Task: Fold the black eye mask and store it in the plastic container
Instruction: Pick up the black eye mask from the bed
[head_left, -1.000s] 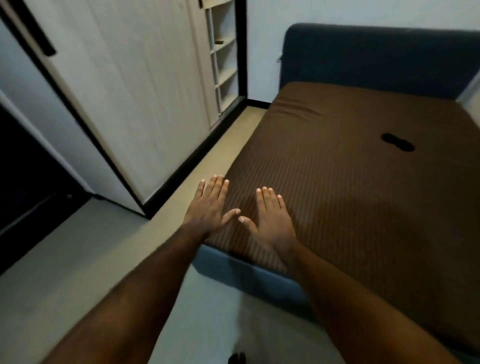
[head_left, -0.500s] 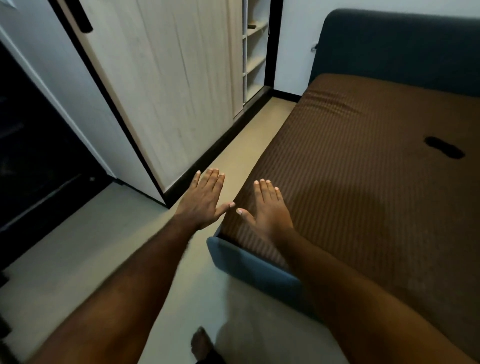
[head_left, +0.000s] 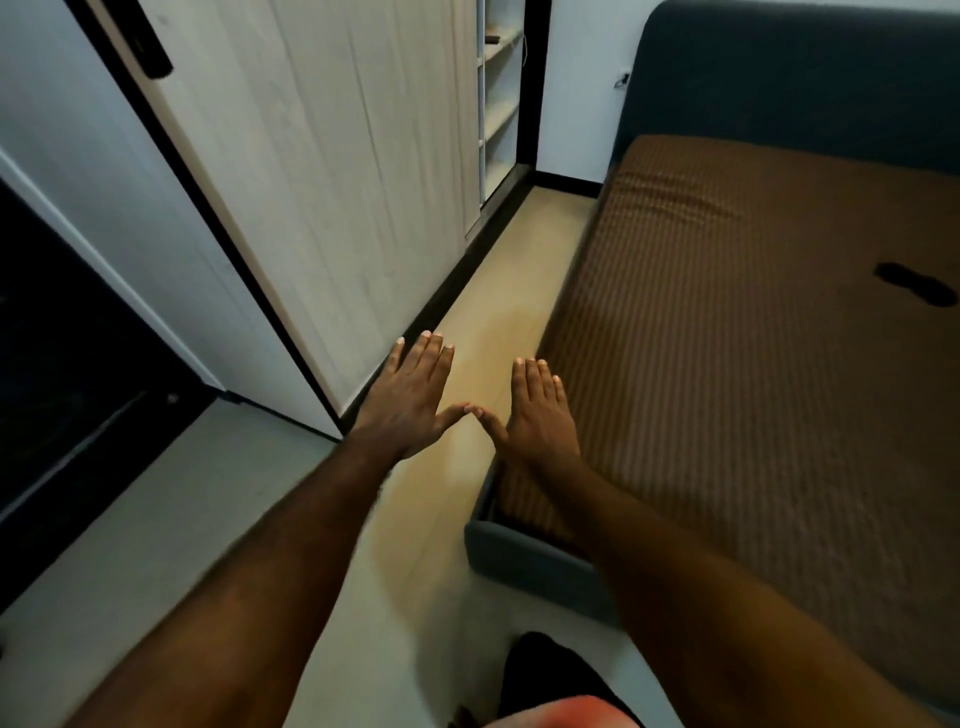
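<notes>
The black eye mask (head_left: 917, 283) lies flat on the brown striped bed cover, far to the right near the frame's edge. My left hand (head_left: 410, 397) and my right hand (head_left: 537, 413) are stretched out in front of me, palms down, fingers straight, thumbs almost touching. Both hold nothing. They hover over the floor strip by the bed's near left corner, well away from the mask. No plastic container is in view.
The bed (head_left: 753, 364) with its dark blue frame and headboard (head_left: 779, 78) fills the right side. A pale wooden wardrobe door (head_left: 337, 182) and open shelves (head_left: 498, 93) stand left. A narrow floor strip (head_left: 498, 322) runs between them. A dark doorway (head_left: 67, 389) is far left.
The view has swung left and moved forward, so the mask has slid toward the right edge. My hands keep the same flat pose and now hang over the floor instead of the bed corner.
</notes>
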